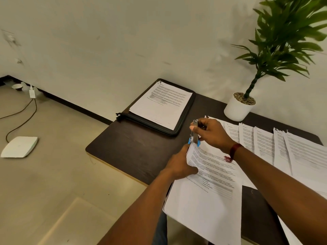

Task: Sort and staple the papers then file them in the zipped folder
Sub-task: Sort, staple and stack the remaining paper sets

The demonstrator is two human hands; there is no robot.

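My left hand [178, 165] pinches the top left edge of a set of printed papers [208, 191] held over the front of the dark table [132, 147]. My right hand [212, 133] grips a metal stapler with blue tips [194, 135], and its jaws sit over the top left corner of that set. At the table's far left corner lies a black zipped folder [185, 117], closed, with a printed paper set [161, 105] lying on top of it. To the right, several more printed sheets [265, 144] are fanned out in an overlapping row.
A white pot with a green plant [238, 108] stands at the back of the table by the wall. On the floor to the left lie a white flat device [19, 146] and a cable [23, 119]. The table's left edge drops to the floor.
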